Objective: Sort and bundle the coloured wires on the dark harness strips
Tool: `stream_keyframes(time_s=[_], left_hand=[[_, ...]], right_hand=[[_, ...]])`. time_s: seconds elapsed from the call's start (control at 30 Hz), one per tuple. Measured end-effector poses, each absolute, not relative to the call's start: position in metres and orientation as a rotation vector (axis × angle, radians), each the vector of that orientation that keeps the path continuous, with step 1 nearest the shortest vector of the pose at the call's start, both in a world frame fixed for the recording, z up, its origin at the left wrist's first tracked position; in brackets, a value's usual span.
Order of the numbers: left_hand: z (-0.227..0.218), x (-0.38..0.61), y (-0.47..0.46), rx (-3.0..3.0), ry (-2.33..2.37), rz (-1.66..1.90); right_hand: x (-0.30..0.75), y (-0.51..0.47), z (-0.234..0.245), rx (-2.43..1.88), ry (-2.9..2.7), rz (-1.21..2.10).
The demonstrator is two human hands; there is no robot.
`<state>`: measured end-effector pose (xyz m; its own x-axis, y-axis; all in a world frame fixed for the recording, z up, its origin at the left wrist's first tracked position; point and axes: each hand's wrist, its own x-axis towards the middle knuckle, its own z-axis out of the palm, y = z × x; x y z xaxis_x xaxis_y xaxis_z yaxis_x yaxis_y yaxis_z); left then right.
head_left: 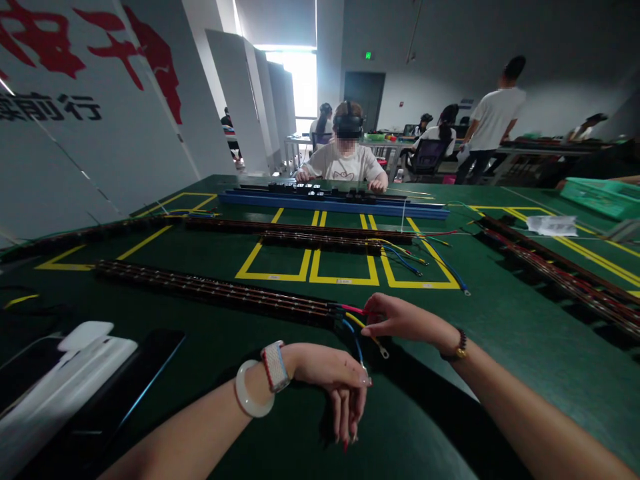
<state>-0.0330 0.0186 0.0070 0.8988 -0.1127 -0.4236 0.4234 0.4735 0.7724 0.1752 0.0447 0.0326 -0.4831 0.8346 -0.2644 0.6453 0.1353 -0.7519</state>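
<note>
A long dark bar assembly (pixel 220 291) with several parallel copper-coloured strips lies across the near table. Short red, yellow and blue wires come out of its right end. My right hand (pixel 400 319) is closed around the end of the red wire (pixel 353 309), its thumb beside the yellow wire (pixel 354 319). That yellow wire ends in a bare ring lug, which points toward me. Bent at the wrist, my left hand (pixel 333 373) has the tip of the blue wire (pixel 353 330) at its thumb and forefinger; its other fingers hang downward. The fingers partly hide the blue wire's end.
More bar assemblies with wires (pixel 320 241) lie farther back on the green table (pixel 210 373), among yellow tape outlines. A blue rail (pixel 335 205) stands before a seated person (pixel 345 160). Dark and white devices (pixel 100 380) lie left; a green basket (pixel 600 197) stands right.
</note>
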Motion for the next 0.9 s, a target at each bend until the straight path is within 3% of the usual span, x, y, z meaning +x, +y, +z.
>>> stream_keyframes(time_s=[0.27,0.57,0.9], left_hand=[[0.013,-0.032,0.016,1.031,0.405,-0.275],[0.006,-0.029,0.016,0.979,0.571,-0.167],[0.010,-0.024,0.012,0.972,0.610,-0.152]], right_hand=[[0.177,0.051,0.021,-1.410,-2.205,1.654],[0.172,0.045,0.025,-1.272,-2.292,1.631],[0.159,0.035,0.014,-0.997,-1.699,2.144]])
